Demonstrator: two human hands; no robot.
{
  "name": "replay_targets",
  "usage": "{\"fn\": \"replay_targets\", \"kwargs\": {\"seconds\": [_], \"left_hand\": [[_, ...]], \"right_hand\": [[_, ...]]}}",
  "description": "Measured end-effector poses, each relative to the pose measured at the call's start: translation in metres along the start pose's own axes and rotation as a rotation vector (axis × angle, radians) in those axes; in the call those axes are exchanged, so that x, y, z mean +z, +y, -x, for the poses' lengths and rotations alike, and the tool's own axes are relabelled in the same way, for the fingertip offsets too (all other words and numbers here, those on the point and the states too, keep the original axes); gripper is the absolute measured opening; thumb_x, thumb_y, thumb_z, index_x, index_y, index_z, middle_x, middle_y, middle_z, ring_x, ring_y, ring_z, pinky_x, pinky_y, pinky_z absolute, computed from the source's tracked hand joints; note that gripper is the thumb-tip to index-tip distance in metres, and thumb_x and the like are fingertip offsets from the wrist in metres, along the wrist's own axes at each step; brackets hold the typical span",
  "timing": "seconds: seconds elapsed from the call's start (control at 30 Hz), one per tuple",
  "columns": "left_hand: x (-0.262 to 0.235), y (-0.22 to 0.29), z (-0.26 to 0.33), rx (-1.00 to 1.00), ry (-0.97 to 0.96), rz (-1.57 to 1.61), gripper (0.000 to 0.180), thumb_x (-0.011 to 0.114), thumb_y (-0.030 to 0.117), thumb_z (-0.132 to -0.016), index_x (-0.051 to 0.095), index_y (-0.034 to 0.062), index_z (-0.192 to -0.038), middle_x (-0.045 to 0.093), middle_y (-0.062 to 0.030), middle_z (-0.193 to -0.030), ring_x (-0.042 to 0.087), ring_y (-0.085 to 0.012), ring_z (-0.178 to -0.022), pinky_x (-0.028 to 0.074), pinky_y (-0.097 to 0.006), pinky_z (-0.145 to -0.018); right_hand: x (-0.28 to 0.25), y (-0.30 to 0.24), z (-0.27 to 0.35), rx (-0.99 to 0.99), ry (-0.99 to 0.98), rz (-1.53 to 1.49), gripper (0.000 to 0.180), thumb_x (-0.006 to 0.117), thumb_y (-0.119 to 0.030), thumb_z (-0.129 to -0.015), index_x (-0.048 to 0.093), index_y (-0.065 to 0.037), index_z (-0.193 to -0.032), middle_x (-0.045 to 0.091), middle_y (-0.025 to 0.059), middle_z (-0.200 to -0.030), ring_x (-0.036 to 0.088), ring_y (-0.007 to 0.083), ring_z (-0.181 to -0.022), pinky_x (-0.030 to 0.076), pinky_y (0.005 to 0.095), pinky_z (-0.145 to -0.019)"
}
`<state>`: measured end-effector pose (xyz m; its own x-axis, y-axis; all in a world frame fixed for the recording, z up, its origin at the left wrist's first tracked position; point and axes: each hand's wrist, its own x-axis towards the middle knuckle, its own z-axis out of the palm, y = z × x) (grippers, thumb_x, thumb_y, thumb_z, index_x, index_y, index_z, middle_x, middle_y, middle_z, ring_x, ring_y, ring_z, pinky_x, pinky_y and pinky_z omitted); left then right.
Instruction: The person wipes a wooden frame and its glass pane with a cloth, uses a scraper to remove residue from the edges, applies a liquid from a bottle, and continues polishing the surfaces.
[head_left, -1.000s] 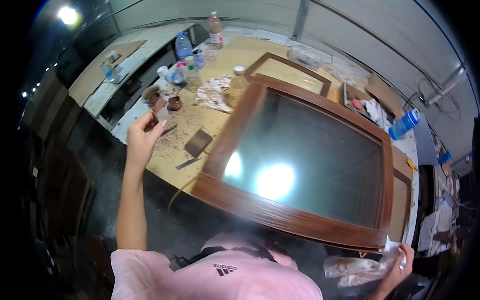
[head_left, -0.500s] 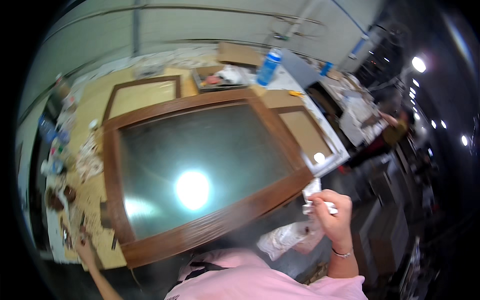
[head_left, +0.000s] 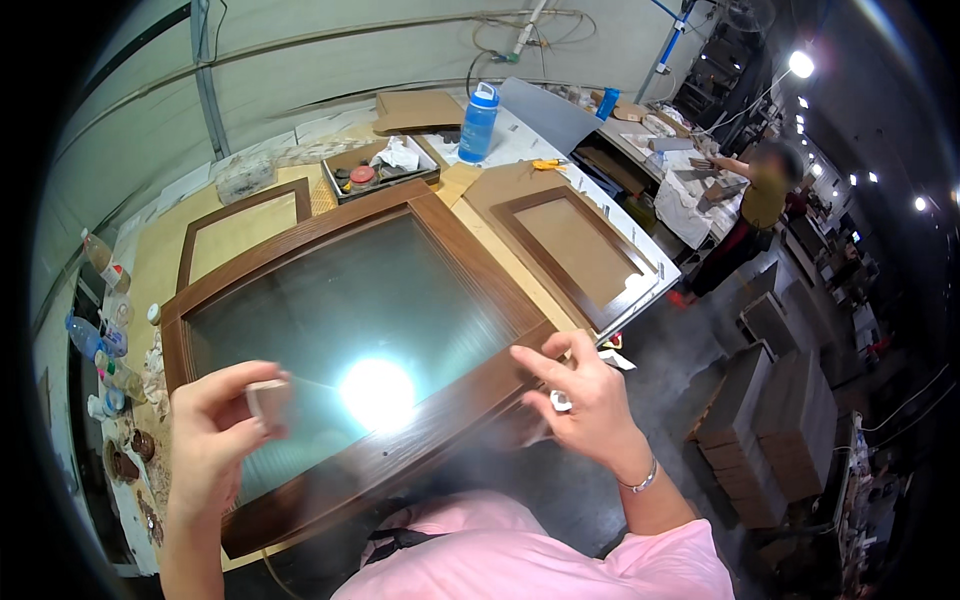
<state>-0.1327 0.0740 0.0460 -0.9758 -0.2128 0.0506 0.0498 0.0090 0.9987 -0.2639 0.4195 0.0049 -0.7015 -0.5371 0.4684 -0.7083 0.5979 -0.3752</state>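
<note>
A large brown wooden frame (head_left: pixel 465 375) around a glossy, grey-green glass panel (head_left: pixel 330 290) lies on the bench before me. Over its near left part, my left hand (head_left: pixel 205 430) pinches a small pinkish-brown block (head_left: pixel 268 402) between thumb and fingers; what kind of block it is, I cannot make out. At the frame's near right corner is my right hand (head_left: pixel 595 405), index finger and thumb apart. A crumpled white rag (head_left: pixel 560 400) shows in its palm under the curled fingers, mostly hidden. Bright lamplight reflects off the glass.
Smaller wooden frames lie behind (head_left: pixel 245 225) and to the right (head_left: pixel 580 250). A tray (head_left: pixel 385 172) of odds and ends and a blue bottle (head_left: pixel 479 122) stand at the back. Several plastic bottles (head_left: pixel 100 262) line the left edge. Stacked panels (head_left: pixel 745 430) and another person (head_left: pixel 762 200) are at right.
My left hand has come from the bench's far left to over the glass, now with the small block. My right hand has moved left to the frame's corner, and less of the rag shows.
</note>
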Motion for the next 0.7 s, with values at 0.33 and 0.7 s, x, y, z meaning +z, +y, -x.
{"fn": "replay_targets", "kwargs": {"seconds": [0.33, 0.7], "left_hand": [[0.093, 0.002, -0.083, -0.218, -0.273, 0.232, 0.033, 0.069, 0.000, -0.086, 0.061, -0.0013, -0.117, 0.066, -0.0116, -0.114, 0.066, -0.0172, -0.105, 0.054, -0.031, -0.093], [0.153, -0.030, -0.143, 0.659, -0.466, -0.693, 0.032, 0.071, -0.012, -0.074, 0.071, 0.0060, -0.100, 0.070, -0.0059, -0.109, 0.064, -0.0229, -0.100, 0.053, -0.036, -0.083]], "right_hand": [[0.036, 0.018, 0.012, -0.190, 0.079, 0.045, 0.062, 0.083, -0.013, -0.060, 0.072, -0.016, -0.121, 0.062, 0.0090, -0.102, 0.062, 0.0236, -0.078, 0.053, 0.0343, -0.062], [0.062, 0.040, 0.028, -0.225, 0.331, -0.216, 0.046, 0.085, -0.004, -0.064, 0.078, -0.015, -0.108, 0.062, 0.0086, -0.109, 0.056, 0.0222, -0.067, 0.050, 0.0321, -0.057]]}}
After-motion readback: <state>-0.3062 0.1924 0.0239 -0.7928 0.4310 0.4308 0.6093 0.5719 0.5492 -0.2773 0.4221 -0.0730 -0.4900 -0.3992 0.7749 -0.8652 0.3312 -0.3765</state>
